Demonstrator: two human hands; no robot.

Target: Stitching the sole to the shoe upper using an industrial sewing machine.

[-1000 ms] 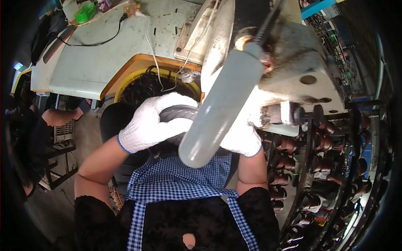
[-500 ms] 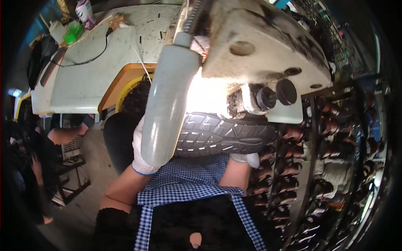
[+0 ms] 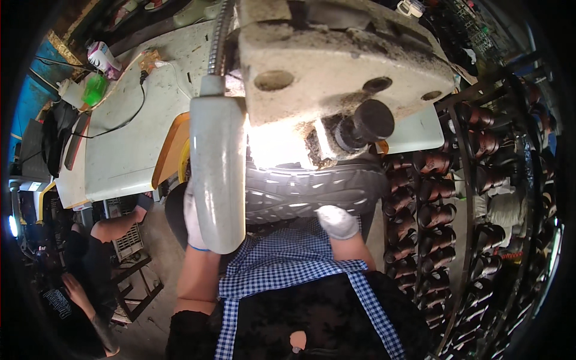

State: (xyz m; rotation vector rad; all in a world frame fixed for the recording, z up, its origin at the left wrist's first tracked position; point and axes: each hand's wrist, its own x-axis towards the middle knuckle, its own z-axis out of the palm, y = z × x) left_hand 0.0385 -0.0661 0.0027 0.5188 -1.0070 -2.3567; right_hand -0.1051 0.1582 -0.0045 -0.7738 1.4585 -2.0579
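Observation:
A black shoe (image 3: pixel 300 191) lies on its side above my lap, its treaded sole facing me. Its upper edge meets the underside of a stained cream machine head (image 3: pixel 336 72) with a black knob (image 3: pixel 373 122). My right hand (image 3: pixel 338 222), in a white knit glove, is closed against the near edge of the sole. My left hand (image 3: pixel 192 219), gloved too, is at the shoe's left end; its fingers are hidden behind a long grey lamp (image 3: pixel 217 174). Glare from that lamp washes out the contact area between shoe and machine.
The machine's pale table (image 3: pixel 129 144) spreads left, bearing a black cable (image 3: pixel 143 96), a green container (image 3: pixel 94 90) and a white-purple bottle (image 3: pixel 103 59). Racks of brown shoes (image 3: pixel 437 216) stand close on my right. At far left another person's arm (image 3: pixel 117 227) shows.
My right hand has come up from below the shoe onto the near edge of its sole. The view has shifted, so the machine and lamp appear further left.

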